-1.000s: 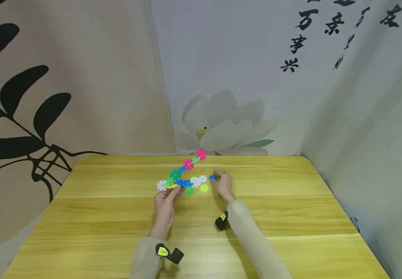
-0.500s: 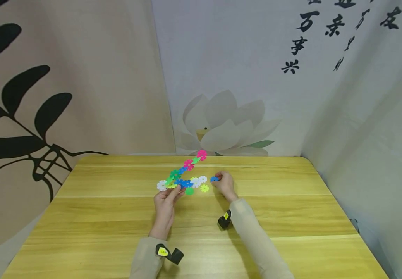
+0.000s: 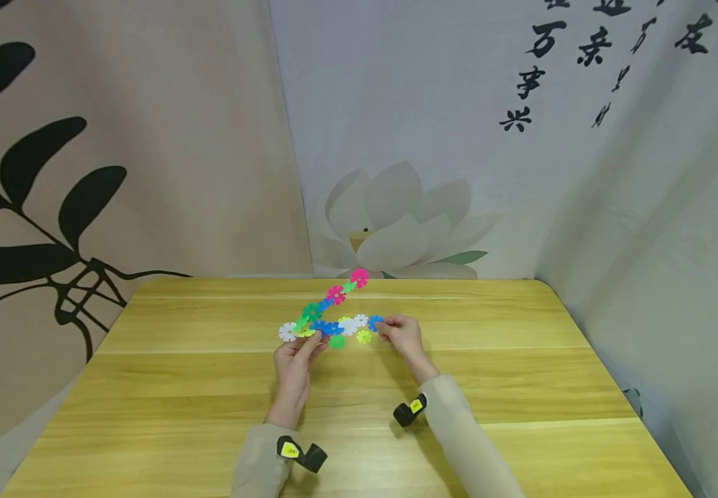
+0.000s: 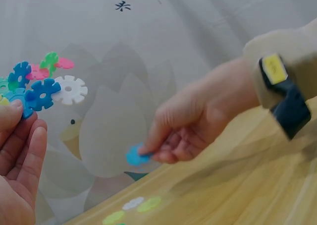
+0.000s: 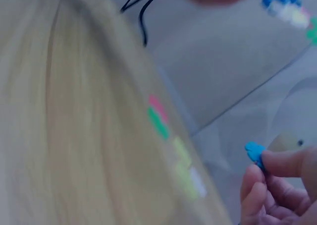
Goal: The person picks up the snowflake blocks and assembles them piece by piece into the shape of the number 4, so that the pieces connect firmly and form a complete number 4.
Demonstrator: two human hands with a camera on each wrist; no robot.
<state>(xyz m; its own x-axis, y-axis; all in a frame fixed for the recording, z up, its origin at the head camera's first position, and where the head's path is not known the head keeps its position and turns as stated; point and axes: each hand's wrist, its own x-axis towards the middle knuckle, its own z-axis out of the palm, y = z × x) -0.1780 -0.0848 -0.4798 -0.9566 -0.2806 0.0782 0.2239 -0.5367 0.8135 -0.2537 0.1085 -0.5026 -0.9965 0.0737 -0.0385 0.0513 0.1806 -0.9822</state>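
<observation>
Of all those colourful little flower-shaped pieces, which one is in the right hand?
The single blue piece pinched in the right hand: it hangs apart, while the other blue pieces are joined into the chain in the left hand.

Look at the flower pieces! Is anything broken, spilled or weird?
Nothing stands out. The left hand holds a chain of flower pieces that looks whole, the right hand pinches one blue piece apart from it, and loose pieces lie on the table. Tiny cracks would be too small to see.
</observation>
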